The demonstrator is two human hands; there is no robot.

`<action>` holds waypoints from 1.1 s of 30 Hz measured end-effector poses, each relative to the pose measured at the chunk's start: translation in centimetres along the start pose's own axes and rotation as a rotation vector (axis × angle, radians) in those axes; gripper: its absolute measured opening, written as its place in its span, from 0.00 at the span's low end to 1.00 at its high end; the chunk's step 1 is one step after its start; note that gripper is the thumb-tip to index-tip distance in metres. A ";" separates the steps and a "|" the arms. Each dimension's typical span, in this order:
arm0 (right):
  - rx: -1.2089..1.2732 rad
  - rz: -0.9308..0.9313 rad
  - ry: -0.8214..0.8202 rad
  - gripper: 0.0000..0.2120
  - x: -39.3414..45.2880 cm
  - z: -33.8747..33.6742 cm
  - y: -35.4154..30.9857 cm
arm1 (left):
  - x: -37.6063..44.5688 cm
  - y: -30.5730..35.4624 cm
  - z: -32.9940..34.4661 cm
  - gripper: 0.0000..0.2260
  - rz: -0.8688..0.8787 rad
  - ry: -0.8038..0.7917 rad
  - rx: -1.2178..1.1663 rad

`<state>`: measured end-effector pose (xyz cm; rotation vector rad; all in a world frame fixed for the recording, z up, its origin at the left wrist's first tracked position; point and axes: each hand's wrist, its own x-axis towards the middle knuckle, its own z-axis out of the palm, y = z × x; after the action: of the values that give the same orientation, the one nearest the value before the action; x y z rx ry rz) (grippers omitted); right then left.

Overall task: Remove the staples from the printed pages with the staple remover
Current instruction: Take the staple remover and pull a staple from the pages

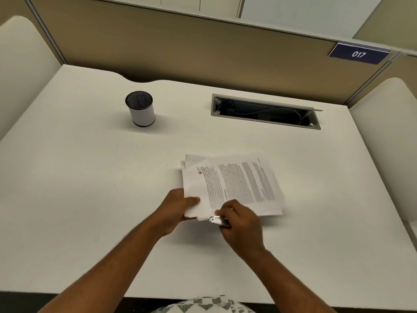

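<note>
Nearest the camera, a patch of patterned grey-and-white fabric (203, 306) at the bottom edge, past the front lip of the white desk (90, 199). Two bare forearms reaching forward over the desk. Left hand (178, 211) gripping the near left corner of the printed pages (234, 186), thumb lying on top of the sheet and fingers tucked beneath. Right hand (241, 224) curled around a small white staple remover (217, 220), most of the tool hidden in the fist, only its tip showing. Tip set right against the near edge of the pages, just beside the left thumb; whether its jaws bite a staple, too blurred to tell. Pages lying slightly right of the desk's middle, fanned a little so that lower sheets peek out at the far left corner, dense lines of text running across the top sheet. Farther back on the left, a white cylindrical pen cup (141, 109) with dark rims, standing upright and well apart from the pages. Farther right, a rectangular cable slot (264, 111) sunk into the desk, cables visible inside. Beyond, a tan partition wall (180, 46) with a blue number plate (358, 54) reading 017.
</note>
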<state>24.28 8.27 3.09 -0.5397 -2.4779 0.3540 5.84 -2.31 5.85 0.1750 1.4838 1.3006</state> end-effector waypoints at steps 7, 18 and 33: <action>0.225 0.341 -0.429 0.14 -2.4 2.1 1.0 | 1.4 -3.5 -1.0 0.14 -0.077 0.097 0.263; 0.498 0.586 -0.595 0.09 -1.9 2.0 1.2 | 0.5 -5.0 -2.0 0.17 -0.118 -0.067 0.313; 0.633 0.605 -0.505 0.12 -1.5 1.7 0.8 | 0.6 -5.3 -2.4 0.08 -0.047 0.002 0.200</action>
<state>24.66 8.13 0.77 -0.9942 -2.3825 1.6116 6.50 -5.44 0.91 0.2676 1.6097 1.1137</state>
